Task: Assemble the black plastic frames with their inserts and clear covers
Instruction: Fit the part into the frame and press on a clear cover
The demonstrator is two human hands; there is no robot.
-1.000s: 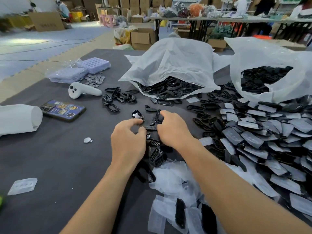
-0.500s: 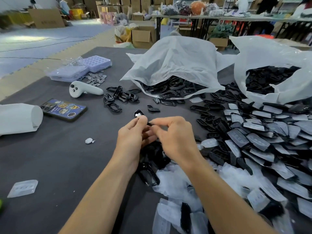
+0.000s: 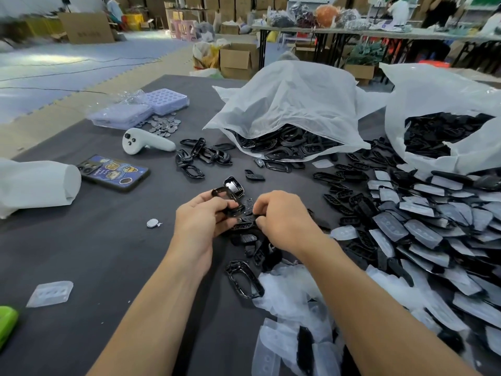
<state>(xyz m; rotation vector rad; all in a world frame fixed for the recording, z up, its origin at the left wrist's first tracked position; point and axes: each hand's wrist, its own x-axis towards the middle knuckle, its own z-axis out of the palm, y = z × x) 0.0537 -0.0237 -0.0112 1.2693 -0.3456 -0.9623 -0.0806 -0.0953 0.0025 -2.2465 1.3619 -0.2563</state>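
My left hand (image 3: 202,218) grips a glossy black frame (image 3: 222,192) that sticks up past its fingers. Close beside it, my right hand (image 3: 282,215) pinches a black insert (image 3: 245,222) against the frame's lower end. Both hands are held just above the dark table (image 3: 95,253). Under them lies a small heap of black parts (image 3: 252,245). Another empty black frame (image 3: 244,278) lies nearer to me. Clear covers (image 3: 287,294) are piled at the lower right. How the insert sits in the frame is hidden by my fingers.
Two white bags (image 3: 287,109) (image 3: 444,109) of black parts stand at the back. A big spread of wrapped pieces (image 3: 420,226) fills the right. On the left lie a phone (image 3: 113,172), a white controller (image 3: 143,143), purple trays (image 3: 135,109), coin cells (image 3: 162,126) and a loose clear cover (image 3: 50,293).
My hands lifted from the heap and came together. The left hand now holds a frame upright, and the right hand has brought an insert against it.
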